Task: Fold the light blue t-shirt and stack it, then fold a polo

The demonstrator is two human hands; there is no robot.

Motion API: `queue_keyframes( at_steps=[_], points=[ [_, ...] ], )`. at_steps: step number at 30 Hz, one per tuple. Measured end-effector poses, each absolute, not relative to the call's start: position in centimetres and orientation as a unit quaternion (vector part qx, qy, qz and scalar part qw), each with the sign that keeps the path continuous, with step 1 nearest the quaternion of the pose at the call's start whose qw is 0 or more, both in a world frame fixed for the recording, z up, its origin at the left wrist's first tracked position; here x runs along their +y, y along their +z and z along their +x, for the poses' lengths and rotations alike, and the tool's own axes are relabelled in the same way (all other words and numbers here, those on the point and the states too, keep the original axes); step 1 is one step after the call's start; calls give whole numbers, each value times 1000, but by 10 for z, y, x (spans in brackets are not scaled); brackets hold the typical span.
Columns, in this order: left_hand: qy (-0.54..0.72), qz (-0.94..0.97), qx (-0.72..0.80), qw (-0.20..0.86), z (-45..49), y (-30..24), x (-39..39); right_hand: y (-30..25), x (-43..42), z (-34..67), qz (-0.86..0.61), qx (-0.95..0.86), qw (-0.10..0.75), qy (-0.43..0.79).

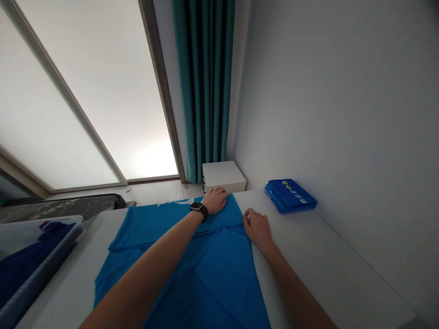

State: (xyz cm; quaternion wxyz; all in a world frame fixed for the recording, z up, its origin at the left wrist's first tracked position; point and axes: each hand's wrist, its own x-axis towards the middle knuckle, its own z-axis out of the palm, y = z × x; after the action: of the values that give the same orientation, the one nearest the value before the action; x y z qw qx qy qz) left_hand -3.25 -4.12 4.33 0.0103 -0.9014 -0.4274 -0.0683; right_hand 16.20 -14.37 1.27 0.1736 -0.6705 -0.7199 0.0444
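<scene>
A bright blue shirt (206,260) lies spread on the white table (318,256), partly folded, with white print near its far edge. My left hand (216,199), a dark watch on its wrist, lies flat with fingers stretched on the shirt's far right corner. My right hand (257,226) rests at the shirt's right edge, fingers bent down onto the fabric and table; whether they pinch the cloth I cannot make out.
A stack of folded blue garments (290,195) with yellow print sits at the table's far right, against the wall. A clear bin (30,260) holding dark blue clothes stands at the left. Beyond the table are a white cabinet (222,176), a teal curtain (204,87) and a large window.
</scene>
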Motion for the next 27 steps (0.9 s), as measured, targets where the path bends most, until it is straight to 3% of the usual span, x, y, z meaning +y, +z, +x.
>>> queue_keyframes(
  at_steps=[13,27],
  points=[
    [-89,-873,-478,-22,-111,58,-117,20,-147,142,-550,-807,215,7],
    [-111,-778,-619,-4,-235,91,-154,51,-155,-7,-343,-915,190,94]
  ],
)
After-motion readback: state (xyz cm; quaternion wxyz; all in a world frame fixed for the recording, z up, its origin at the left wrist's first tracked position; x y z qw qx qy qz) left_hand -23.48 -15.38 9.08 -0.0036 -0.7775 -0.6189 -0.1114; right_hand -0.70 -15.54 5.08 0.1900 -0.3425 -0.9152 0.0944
